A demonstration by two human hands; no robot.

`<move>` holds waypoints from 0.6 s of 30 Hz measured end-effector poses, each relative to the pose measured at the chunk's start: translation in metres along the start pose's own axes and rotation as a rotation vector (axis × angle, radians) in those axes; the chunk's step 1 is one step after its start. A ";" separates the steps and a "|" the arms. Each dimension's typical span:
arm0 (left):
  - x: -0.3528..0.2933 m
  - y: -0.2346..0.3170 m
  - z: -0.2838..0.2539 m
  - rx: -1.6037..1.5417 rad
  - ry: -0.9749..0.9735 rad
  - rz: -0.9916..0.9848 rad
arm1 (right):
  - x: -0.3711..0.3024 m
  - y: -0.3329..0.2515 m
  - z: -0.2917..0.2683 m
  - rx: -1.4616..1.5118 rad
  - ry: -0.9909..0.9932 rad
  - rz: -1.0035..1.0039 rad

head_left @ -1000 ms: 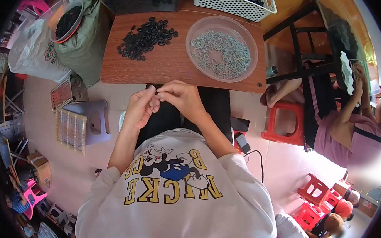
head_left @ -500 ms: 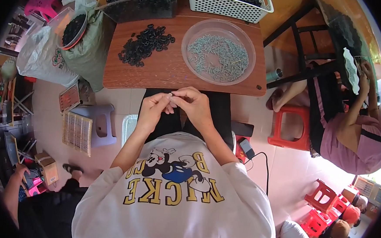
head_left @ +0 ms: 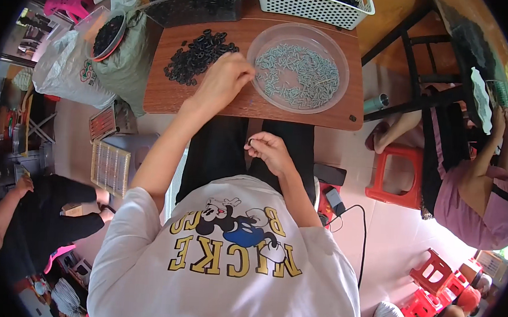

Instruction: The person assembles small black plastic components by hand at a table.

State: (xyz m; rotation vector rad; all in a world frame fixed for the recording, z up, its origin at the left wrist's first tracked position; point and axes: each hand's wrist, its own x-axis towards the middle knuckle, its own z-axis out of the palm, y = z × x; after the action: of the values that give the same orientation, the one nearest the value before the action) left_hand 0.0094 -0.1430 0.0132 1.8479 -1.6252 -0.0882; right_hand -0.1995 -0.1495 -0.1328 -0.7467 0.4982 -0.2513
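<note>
My left hand (head_left: 227, 80) is over the wooden table (head_left: 167, 98), its fingers drawn together beside the left rim of a round clear tub (head_left: 288, 78). Whatever may be between those fingertips is hidden. Inside the tub lie many small pale-green metal pieces (head_left: 322, 84), thin and rod-like, perhaps screws. A loose pile of flat black ring-like pieces (head_left: 193, 62) spreads to the left, close to my left wrist. Below the table edge, above my lap, my right hand (head_left: 270, 152) pinches a small black piece (head_left: 250, 141) between thumb and finger.
At the table's back stand a clear bin (head_left: 196, 9) and a white perforated basket (head_left: 309, 11), both full of black pieces. Sacks (head_left: 117, 71) with a bowl (head_left: 109, 39) on top are at the left. Another person sits at right near a red stool (head_left: 395, 176).
My hands were together over my lap and are now apart. My left hand has gone up and forward to the tub's edge; my right hand has moved slightly right and nearer, keeping the black piece.
</note>
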 end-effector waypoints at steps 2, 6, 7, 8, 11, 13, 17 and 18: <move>0.017 -0.008 0.009 0.066 -0.137 0.057 | 0.004 -0.002 0.001 0.040 -0.063 0.005; 0.034 -0.016 0.024 0.127 -0.260 0.103 | 0.009 0.000 -0.001 0.046 -0.026 0.026; 0.035 -0.018 0.028 0.131 -0.253 0.127 | 0.009 -0.001 0.000 0.042 -0.031 0.028; 0.036 -0.019 0.031 0.135 -0.244 0.150 | 0.009 -0.001 0.000 0.037 -0.037 0.030; 0.040 -0.019 0.036 0.163 -0.290 0.184 | 0.012 0.001 -0.002 0.072 -0.048 0.033; 0.041 -0.018 0.036 0.198 -0.306 0.208 | 0.012 0.000 -0.002 0.070 -0.050 0.031; 0.044 -0.020 0.037 0.236 -0.338 0.240 | 0.013 0.000 -0.001 0.071 -0.053 0.024; 0.045 -0.021 0.037 0.236 -0.337 0.239 | 0.013 0.000 -0.002 0.069 -0.054 0.024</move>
State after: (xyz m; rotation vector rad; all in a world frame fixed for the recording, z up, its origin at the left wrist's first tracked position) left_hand 0.0203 -0.1993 -0.0097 1.8682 -2.1600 -0.1116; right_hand -0.1893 -0.1553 -0.1383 -0.6782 0.4453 -0.2242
